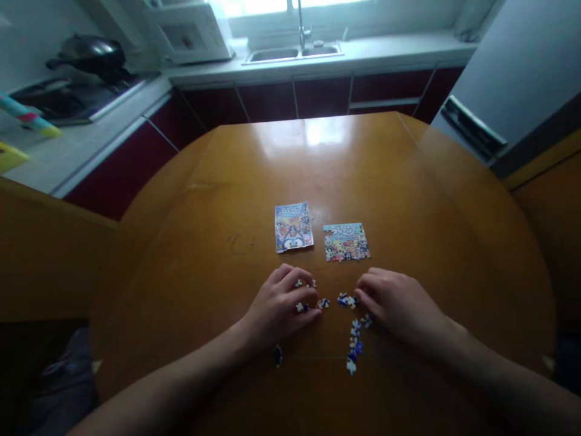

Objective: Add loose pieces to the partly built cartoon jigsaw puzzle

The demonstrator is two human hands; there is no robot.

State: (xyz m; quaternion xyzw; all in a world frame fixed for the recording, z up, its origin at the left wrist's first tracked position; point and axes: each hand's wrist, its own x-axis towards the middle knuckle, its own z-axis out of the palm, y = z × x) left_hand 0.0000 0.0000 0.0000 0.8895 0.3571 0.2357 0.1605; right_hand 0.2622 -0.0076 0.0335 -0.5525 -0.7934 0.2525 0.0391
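My left hand (284, 300) rests low over the table with its fingers apart and curved around several loose jigsaw pieces (323, 303). Across from it, my right hand (393, 303) is closed, thumb and fingertips drawn together beside a small cluster of blue and white pieces (347, 300). Whether a piece is between those fingertips is hidden. A partly joined jigsaw puzzle (347, 243) lies just beyond my right hand, its lower edge uneven. To its left is a printed picture sheet (294, 229) with a blue penguin-like figure at the bottom.
More blue and white pieces (354, 345) run in a line toward me, and a dark piece (278, 355) lies below my left wrist. All this is on a rounded wooden table (318, 169). Beyond are a sink (275, 55), a microwave (188, 36) and a wok (93, 53).
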